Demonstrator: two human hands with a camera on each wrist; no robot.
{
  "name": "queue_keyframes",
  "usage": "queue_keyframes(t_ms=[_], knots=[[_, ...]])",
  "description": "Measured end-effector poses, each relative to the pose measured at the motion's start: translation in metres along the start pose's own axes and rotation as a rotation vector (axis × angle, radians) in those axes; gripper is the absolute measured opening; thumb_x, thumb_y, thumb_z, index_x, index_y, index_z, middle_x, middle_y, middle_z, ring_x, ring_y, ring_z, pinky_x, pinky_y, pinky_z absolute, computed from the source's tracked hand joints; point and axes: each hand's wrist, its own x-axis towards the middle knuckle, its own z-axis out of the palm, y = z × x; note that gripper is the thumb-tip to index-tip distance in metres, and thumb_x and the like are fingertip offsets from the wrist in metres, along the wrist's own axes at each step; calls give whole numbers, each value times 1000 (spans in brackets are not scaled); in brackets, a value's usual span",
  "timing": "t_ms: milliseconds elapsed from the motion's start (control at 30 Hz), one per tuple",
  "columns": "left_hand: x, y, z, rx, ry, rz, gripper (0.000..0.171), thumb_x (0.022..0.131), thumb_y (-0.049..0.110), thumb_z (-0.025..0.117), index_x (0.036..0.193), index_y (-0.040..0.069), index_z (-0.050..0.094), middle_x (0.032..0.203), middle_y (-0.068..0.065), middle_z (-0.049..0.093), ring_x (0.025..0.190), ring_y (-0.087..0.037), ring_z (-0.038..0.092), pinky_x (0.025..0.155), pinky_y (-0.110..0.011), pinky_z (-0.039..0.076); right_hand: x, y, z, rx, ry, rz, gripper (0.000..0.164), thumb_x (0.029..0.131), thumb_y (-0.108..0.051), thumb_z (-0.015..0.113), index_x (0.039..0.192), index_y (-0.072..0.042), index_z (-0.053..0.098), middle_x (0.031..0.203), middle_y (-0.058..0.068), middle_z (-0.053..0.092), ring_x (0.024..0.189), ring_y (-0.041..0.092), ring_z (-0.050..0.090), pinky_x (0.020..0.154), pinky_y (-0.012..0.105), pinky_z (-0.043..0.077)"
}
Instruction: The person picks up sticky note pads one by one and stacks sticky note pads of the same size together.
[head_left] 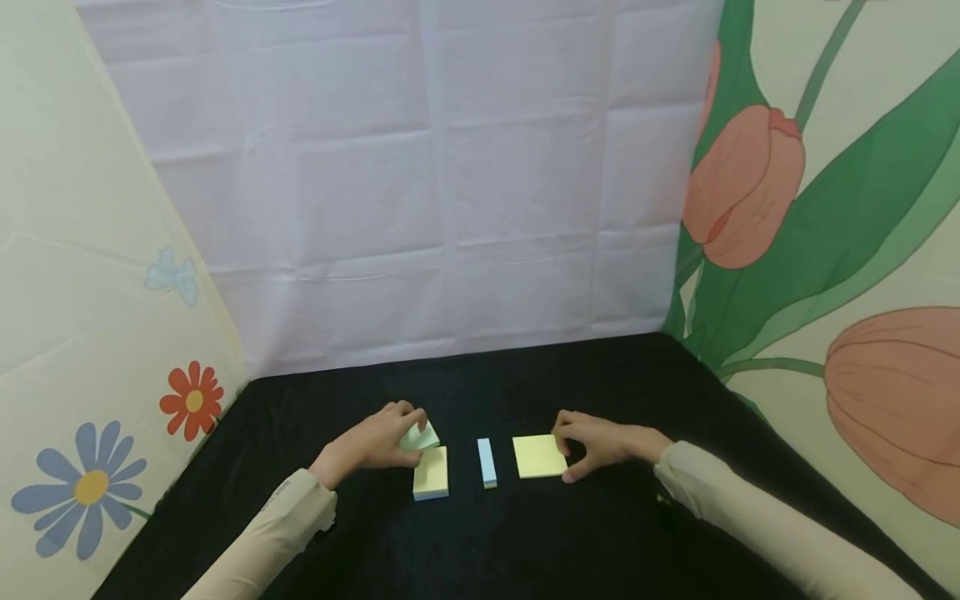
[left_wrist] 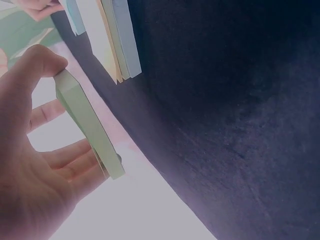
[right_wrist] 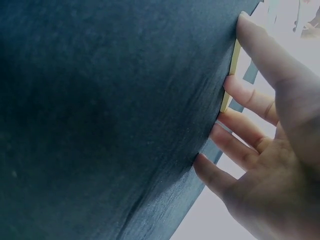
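Observation:
My left hand [head_left: 381, 437] holds a pale green sticky note pad [head_left: 422, 437] between thumb and fingers. In the left wrist view, the green pad [left_wrist: 92, 127] stands tilted, its edge toward the camera. Just in front of it lies a small stack of sticky notes [head_left: 431, 472], yellow on top and blue below. My right hand [head_left: 606, 440] is at the right end of a square yellow sticky note pad [head_left: 537, 457], thumb at the near corner and fingers at the far one. Between the two yellow pads lies a narrow light blue sticky note stack [head_left: 486, 460], yellowish at its base.
A black cloth [head_left: 480, 542] covers the table. Behind it hangs a white creased sheet [head_left: 450, 208]. Flower-printed curtains flank the table, one on the left [head_left: 67, 317] and one on the right [head_left: 892, 275].

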Motion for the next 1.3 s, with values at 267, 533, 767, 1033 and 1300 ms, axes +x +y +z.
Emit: queue_keyframes(t_ms=[267,533,767,1033,1300], knots=[[4,4,1,12,13,21,34,88,32,72,115,20,55,125,-12,53,99,-22,49,77,-39,47,-2,0,1,-1,-1,8,35,81,-36,83,83,-16,54,99,-5,42,87,12,41,78,31,37],[8,10,1,9,9,32,36,87,32,72,116,19,56,125,-11,53,99,-21,49,78,-39,48,0,-2,1,6,2,2,36,81,-36,83,83,-14,54,99,-4,41,86,12,41,77,31,37],[8,11,4,18,-3,26,36,86,33,72,116,20,55,127,-12,52,100,-22,48,79,-39,48,0,-4,2,-3,-4,3,35,82,-36,82,84,-14,55,99,-4,41,87,12,40,78,31,37],[11,10,6,41,5,60,39,85,33,73,117,19,55,126,-11,53,99,-20,48,78,-38,48,0,-4,0,1,0,-3,35,81,-34,83,84,-14,54,99,-4,41,87,12,40,78,31,36],[15,15,7,42,-1,76,38,85,34,71,118,20,56,125,-11,53,98,-20,48,76,-36,48,1,-2,3,-9,0,1,35,81,-35,83,83,-15,54,98,-5,41,87,12,40,78,31,36]])
